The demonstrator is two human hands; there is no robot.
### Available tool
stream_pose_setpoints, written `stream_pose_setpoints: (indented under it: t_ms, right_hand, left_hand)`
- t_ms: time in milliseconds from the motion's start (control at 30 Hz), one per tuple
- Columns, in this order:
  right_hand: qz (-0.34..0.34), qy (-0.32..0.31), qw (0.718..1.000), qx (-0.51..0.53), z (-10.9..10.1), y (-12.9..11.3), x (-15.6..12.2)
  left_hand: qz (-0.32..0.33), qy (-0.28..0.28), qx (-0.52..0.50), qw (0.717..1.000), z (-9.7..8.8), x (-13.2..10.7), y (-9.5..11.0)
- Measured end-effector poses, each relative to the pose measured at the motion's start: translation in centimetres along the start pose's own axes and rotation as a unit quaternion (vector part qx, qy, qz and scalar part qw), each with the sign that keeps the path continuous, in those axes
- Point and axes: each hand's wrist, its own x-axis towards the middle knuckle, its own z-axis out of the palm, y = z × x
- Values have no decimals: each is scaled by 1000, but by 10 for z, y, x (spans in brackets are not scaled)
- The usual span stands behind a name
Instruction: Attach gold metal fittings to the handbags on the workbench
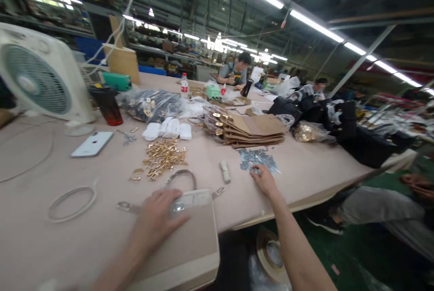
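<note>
Handbag (190,237) flat, handle (181,174) pointing away, left hand (159,218) atop

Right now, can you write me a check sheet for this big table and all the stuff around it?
Surface: table, pale, flat, crowded.
Job's things: bag under the left hand; silver bits at the right hand; gold bits piled behind the bag.
Clutter: phone, cup, fan, card stack, black bags.
Hands: left hand flat on the bag, open; right hand open, fingertips on the silver bits.
Cables: white loop lying left of the bag; cord hanging above the fan.
Surroundings: people seated at the far end; strip lights overhead.
</note>
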Motion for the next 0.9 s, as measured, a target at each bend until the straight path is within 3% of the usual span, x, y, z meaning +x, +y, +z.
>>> stream_pose_setpoints:
  t_ms: [133, 267, 333, 433, 533, 767, 900]
  right_hand:
    - [18, 43, 999, 11, 9, 11, -9]
    - [53, 107, 989, 91, 14, 14, -13]
    - [79, 145, 974, 156, 16, 6, -16]
    - [106, 164, 950, 244, 22, -13, -26]
    - [107, 118, 936, 314, 32, -40, -43]
    - [82, -101, 919, 373, 60, -124, -77]
    - [80, -168, 907, 377, 75, -146, -84]
  left_hand:
    - [37, -13, 26, 999, -10, 0, 20]
    - [83, -65, 7, 994, -5, 6, 44]
    - [79, -77, -5, 994, 3, 9, 55]
    - [30, -53, -9, 998, 19, 15, 65]
    - [-6, -39, -16, 999, 29, 21, 68]
    - [-23, -39, -27, 999, 31, 27, 67]
    - [-27, -31, -16, 999, 28, 26, 72]
